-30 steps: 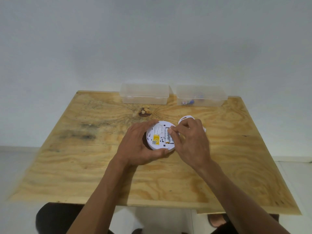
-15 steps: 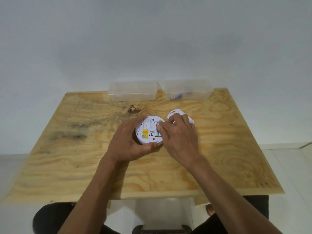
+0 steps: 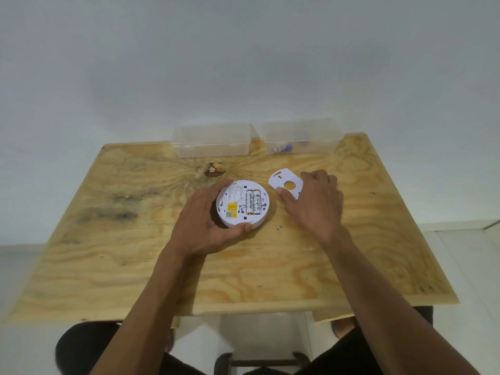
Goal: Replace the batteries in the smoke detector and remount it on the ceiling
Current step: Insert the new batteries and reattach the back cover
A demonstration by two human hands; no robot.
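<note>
left hand (image 3: 205, 226) cups round white smoke detector (image 3: 236, 194); flat white cover plate (image 3: 284, 180) just right, my right hand (image 3: 316, 204) pinching it.

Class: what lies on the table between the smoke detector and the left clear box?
Head view: no object. Between the smoke detector and the left clear box is bare plywood table, marked only by a dark knot.

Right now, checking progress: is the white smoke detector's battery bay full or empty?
Full: two white batteries lie side by side in the round white smoke detector.
</note>
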